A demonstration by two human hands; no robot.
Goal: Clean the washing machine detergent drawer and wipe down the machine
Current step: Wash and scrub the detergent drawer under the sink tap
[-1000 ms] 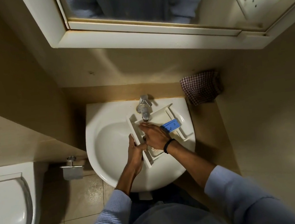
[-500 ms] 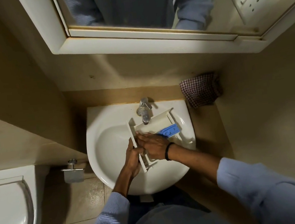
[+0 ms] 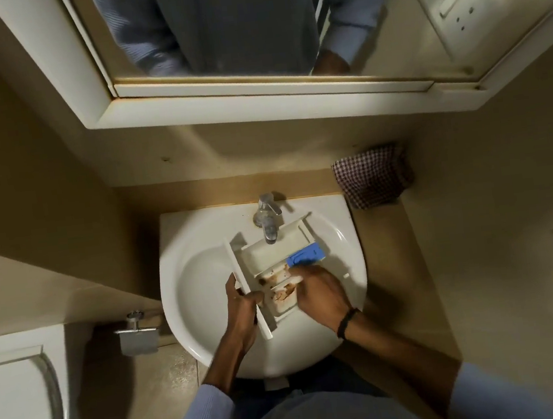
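Left hand grips drawer; right hand touches its compartments.

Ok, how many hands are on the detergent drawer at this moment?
2. The left hand grips the front panel of the detergent drawer; the right hand touches its stained near compartments, beside the blue insert.

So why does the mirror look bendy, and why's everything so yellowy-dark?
Head view: the wide-angle lens tilts and stretches the mirror frame near the edges; the light is dim and warm; the white sink is brightest; grime in the detergent drawer shows clearly; shadow pools beside the toilet.
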